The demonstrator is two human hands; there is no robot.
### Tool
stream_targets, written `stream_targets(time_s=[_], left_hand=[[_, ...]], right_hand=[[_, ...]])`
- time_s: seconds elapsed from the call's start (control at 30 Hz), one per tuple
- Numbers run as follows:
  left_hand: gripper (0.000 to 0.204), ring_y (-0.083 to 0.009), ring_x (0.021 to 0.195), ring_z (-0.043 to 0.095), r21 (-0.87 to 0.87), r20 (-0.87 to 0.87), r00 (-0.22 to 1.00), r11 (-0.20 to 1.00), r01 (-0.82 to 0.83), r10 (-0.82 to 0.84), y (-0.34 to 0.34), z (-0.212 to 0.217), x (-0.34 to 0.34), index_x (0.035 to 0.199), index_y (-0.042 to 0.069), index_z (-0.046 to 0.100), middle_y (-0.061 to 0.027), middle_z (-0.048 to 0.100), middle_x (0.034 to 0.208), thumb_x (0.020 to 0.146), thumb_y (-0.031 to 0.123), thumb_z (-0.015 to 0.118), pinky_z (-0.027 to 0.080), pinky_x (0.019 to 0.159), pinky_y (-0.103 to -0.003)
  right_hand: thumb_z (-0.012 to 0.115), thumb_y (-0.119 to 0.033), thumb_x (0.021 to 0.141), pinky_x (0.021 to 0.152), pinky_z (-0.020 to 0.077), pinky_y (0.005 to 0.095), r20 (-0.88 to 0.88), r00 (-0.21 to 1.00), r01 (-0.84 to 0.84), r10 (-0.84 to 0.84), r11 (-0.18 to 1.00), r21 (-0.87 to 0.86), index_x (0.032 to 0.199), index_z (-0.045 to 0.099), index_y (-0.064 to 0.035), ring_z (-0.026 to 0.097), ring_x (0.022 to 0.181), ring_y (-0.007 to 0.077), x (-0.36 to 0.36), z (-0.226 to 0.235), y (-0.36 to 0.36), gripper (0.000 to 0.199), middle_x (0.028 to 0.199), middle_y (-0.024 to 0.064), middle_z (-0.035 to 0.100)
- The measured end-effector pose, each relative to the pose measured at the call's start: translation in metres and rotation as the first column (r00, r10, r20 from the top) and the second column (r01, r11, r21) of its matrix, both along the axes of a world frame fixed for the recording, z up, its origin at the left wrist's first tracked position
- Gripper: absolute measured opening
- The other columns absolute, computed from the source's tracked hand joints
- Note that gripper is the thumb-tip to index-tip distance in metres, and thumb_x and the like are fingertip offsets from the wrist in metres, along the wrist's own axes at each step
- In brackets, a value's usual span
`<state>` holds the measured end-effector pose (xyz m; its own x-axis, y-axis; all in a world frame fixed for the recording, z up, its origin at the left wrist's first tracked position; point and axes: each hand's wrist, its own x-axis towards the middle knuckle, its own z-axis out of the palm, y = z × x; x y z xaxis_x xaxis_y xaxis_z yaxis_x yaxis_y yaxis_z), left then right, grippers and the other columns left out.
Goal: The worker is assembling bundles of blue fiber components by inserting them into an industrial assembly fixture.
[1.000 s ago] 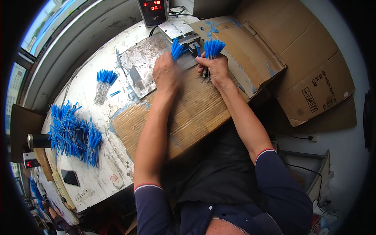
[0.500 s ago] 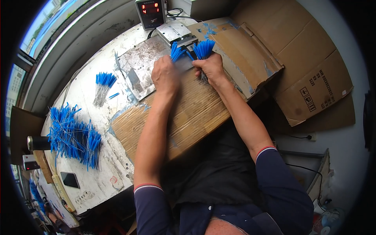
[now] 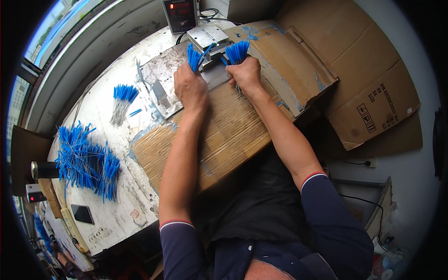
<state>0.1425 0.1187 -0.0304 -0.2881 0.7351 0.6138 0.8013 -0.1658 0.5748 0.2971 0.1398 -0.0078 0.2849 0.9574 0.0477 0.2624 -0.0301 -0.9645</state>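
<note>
My left hand (image 3: 190, 89) is closed around a small bunch of thin wires with blue sleeves (image 3: 192, 58), blue ends pointing away from me. One blue piece (image 3: 208, 48) slants out of that bunch toward the metal block fixture (image 3: 207, 37). To its right, my right hand (image 3: 246, 75) grips a fuller bunch of blue-sleeved wires (image 3: 237, 52); their thin bare ends hang below the fingers. Both hands are just in front of the fixture, apart from each other. Palms and most fingertips are hidden.
Under my forearms lies a cardboard sheet (image 3: 233, 135), beside a worn metal plate (image 3: 161, 79). A fanned bundle (image 3: 124, 93) and a large blue pile (image 3: 86, 158) are on the left. A phone (image 3: 82, 213) lies nearer. Behind stands a red-digit display box (image 3: 181, 17); cardboard boxes (image 3: 373, 88) are right.
My left hand has moved left, away from the right one, with its bunch. My right hand has shifted slightly left and away from me. Fewer red digits show on the display.
</note>
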Motion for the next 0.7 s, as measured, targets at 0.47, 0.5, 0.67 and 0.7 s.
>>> stream_targets(time_s=[0.47, 0.5, 0.67, 0.7], left_hand=[[0.009, -0.0397, 0.088, 0.063, -0.024, -0.052, 0.991, 0.992, 0.124, -0.125, -0.003, 0.000, 0.004, 0.093, 0.004, 0.057, -0.0180, 0.065, 0.088, 0.087, 0.009, 0.063, 0.047, 0.077, -0.051], [0.010, -0.0400, 0.087, 0.063, -0.048, -0.054, 0.991, 0.991, 0.122, -0.125, -0.003, 0.000, 0.003, 0.093, 0.004, 0.057, -0.0183, 0.065, 0.087, 0.087, 0.009, 0.063, 0.047, 0.077, -0.051], [0.009, -0.0403, 0.086, 0.065, -0.062, -0.039, 0.990, 0.989, 0.134, -0.137, -0.004, 0.001, 0.004, 0.092, 0.004, 0.058, -0.0187, 0.065, 0.086, 0.088, 0.009, 0.063, 0.048, 0.076, -0.052], [0.009, -0.0401, 0.086, 0.065, -0.063, -0.032, 0.990, 0.989, 0.137, -0.139, -0.005, 0.002, 0.005, 0.092, 0.004, 0.058, -0.0188, 0.065, 0.086, 0.088, 0.010, 0.063, 0.048, 0.076, -0.052]], right_hand=[[0.074, -0.002, 0.078, 0.052, 0.0585, 0.0319, -0.532, 0.827, -0.178, 0.179, 0.983, 0.055, 0.089, 0.068, 0.0010, 0.066, 0.055, 0.0186, 0.020, 0.002, -0.016, 0.013, 0.073, 0.0097, 0.067], [0.074, -0.002, 0.078, 0.053, 0.0594, 0.0319, -0.566, 0.801, -0.179, 0.197, 0.980, 0.088, 0.091, 0.068, 0.0010, 0.067, 0.058, 0.0186, 0.022, 0.002, -0.018, 0.015, 0.076, 0.0092, 0.068], [0.077, 0.000, 0.082, 0.058, 0.0611, 0.0319, -0.621, 0.752, -0.195, 0.222, 0.974, 0.113, 0.097, 0.068, 0.0004, 0.068, 0.065, 0.0167, 0.027, -0.005, -0.021, 0.018, 0.082, 0.0082, 0.069], [0.077, 0.000, 0.082, 0.058, 0.0611, 0.0319, -0.621, 0.751, -0.195, 0.224, 0.974, 0.114, 0.097, 0.068, 0.0004, 0.068, 0.065, 0.0167, 0.028, -0.006, -0.021, 0.018, 0.082, 0.0082, 0.069]])
